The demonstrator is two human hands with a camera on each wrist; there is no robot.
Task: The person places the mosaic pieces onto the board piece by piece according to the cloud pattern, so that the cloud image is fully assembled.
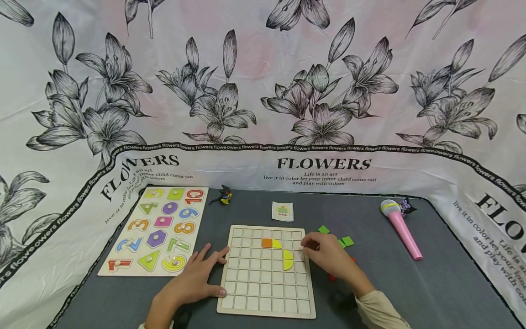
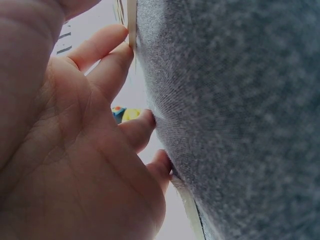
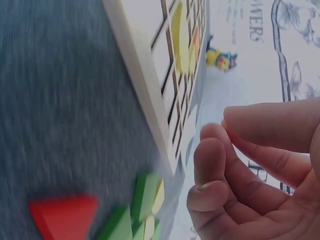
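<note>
A pale wooden grid board (image 1: 263, 292) lies on the grey table. It holds an orange square (image 1: 267, 242), a small yellow piece (image 1: 277, 244) and a yellow half-round (image 1: 287, 259). My left hand (image 1: 193, 278) rests flat on the table, fingers spread and touching the board's left edge. My right hand (image 1: 326, 251) hovers at the board's right edge with fingers loosely curled. In the right wrist view the right hand (image 3: 250, 170) has nothing between thumb and fingers. Green pieces (image 1: 347, 241) and a red triangle (image 3: 65, 212) lie beside that hand.
A number-and-shape puzzle (image 1: 158, 230) lies at the left, and a small pattern card (image 1: 282, 211) sits behind the board. A pink toy microphone (image 1: 400, 228) lies at the right, a small toy figure (image 1: 223, 196) at the back. Flowered cloth walls surround the table.
</note>
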